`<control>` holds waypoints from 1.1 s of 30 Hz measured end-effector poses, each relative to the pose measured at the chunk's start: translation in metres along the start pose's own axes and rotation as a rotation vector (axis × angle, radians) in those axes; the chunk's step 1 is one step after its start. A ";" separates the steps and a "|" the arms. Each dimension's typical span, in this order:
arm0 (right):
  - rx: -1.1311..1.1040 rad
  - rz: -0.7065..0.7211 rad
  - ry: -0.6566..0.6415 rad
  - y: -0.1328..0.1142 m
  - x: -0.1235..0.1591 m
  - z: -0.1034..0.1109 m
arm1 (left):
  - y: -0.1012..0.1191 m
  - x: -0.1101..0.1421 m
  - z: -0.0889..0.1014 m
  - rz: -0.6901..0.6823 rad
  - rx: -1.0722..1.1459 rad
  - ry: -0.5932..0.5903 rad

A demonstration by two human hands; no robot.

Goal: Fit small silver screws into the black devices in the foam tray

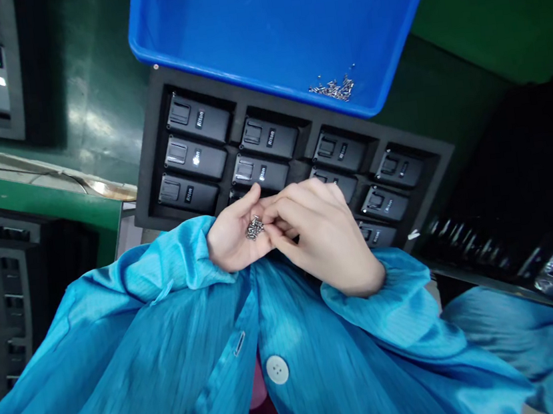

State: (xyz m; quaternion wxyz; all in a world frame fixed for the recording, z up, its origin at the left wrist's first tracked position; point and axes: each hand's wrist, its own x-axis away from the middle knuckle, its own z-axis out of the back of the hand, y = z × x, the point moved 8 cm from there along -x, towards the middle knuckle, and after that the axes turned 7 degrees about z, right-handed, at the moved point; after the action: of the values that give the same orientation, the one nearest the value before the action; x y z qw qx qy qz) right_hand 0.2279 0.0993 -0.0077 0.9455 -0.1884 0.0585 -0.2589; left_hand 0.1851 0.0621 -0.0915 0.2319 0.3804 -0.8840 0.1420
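The small silvery metal pieces, screw-like in shape (254,228), sit in a loose heap on the upturned palm of the left hand (233,239), whose fingers are relaxed and open beneath them, over the near part of the tray. A shallow cup with the palm level should keep the heap together; tipping it would likely spill pieces among the cases below. The right hand (327,231) reaches in from the side, thumb and forefinger drawn together at the heap's edge; whether a piece is between them, I cannot tell. A light fingertip pinch, taking one piece at a time from the heap's margin, seems the surest way to part it from the rest. Under and beyond the hands lies the black foam tray (152,175), its compartments holding rectangular black plastic cases (197,117) lettered in white; the hands hide several near its near edge. Along the tray's far edge is the deep blue plastic bin (254,28), with more silvery pieces (337,89) scattered in its near right corner. The dark green surface (98,114) shows past the tray's left edge.
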 end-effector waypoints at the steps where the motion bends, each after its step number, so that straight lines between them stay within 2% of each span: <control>1: -0.004 0.008 0.002 0.000 0.001 0.001 | 0.000 0.000 -0.001 0.005 0.003 0.003; 7: 0.000 0.031 0.005 -0.002 0.002 0.004 | -0.001 0.000 -0.002 0.021 0.016 0.005; 14: 0.026 0.048 -0.014 -0.006 0.000 0.001 | -0.003 0.001 0.001 0.044 -0.020 0.069; 17: -0.021 0.040 0.058 -0.005 0.001 0.007 | -0.001 0.003 -0.005 0.040 -0.004 0.050; 22: -0.136 0.055 0.225 0.000 0.008 0.020 | -0.003 0.002 -0.013 0.064 -0.057 -0.072; 33: -0.223 0.024 0.316 0.012 0.019 0.019 | -0.008 -0.001 -0.011 0.075 -0.058 -0.090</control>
State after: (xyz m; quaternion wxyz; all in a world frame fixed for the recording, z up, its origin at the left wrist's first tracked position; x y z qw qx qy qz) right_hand 0.2535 0.1053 0.0045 0.9007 -0.2484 0.2370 -0.2661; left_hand 0.1952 0.0623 -0.0818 0.1974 0.3462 -0.9108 0.1076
